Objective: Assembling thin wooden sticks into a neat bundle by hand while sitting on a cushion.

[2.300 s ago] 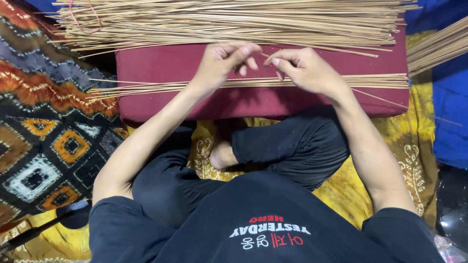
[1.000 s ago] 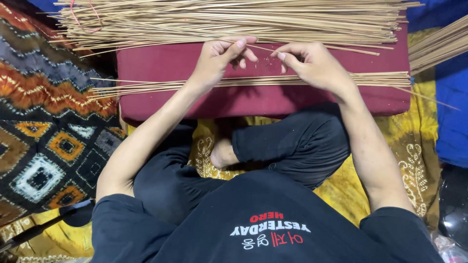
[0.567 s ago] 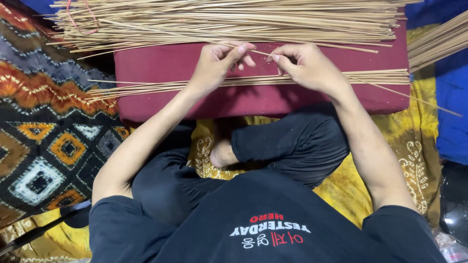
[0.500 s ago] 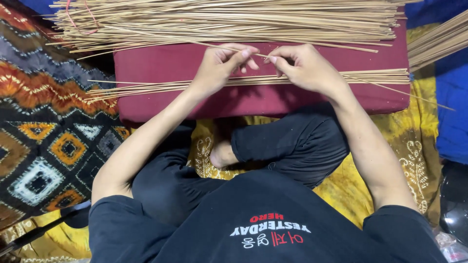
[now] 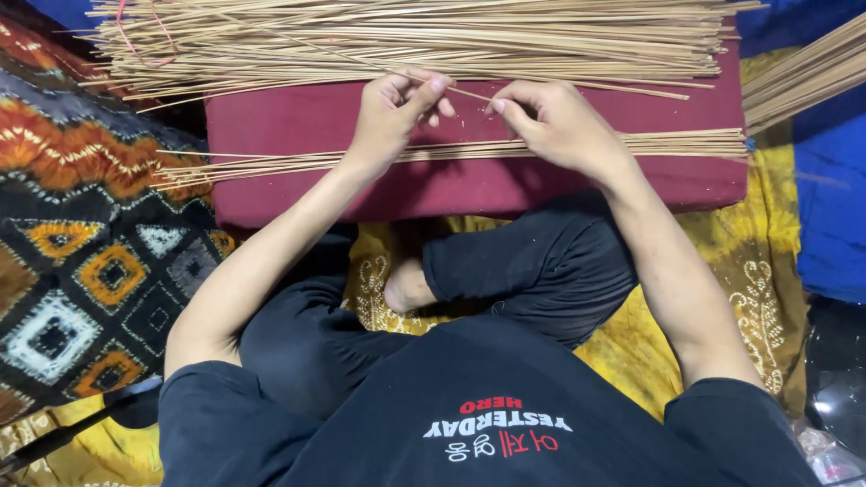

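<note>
The big heap point(image 5: 424, 41) of thin tan sticks lies along the far edge of the maroon cushion point(image 5: 298, 122), as it did a couple of seconds ago, and the thinner row point(image 5: 686, 144) runs along the near half, its ends poking past the left and right edges. What has changed is small: both hands have drifted up from the near row toward the heap, and one stick point(image 5: 469, 93) now stands out between them, slanting just off the heap's near side. That reads to me as one stick being singled out from the mass, though I can't be sure which pile it came from. The left hand point(image 5: 397, 113) is pinched closed, thumb against fingertips, on the stick's left end; the right hand point(image 5: 555, 126) closes finger and thumb on its other end. The cushion looks soft and matte, a flat padded slab. The sticks are straight, dry and stiff-looking, round or nearly so, pale straw in colour; a loose pink band point(image 5: 149, 36) loops over the heap near the far left corner. A patterned rug point(image 5: 81, 234) lies off the left edge, yellow cloth point(image 5: 758, 298) under the crossed legs.
</note>
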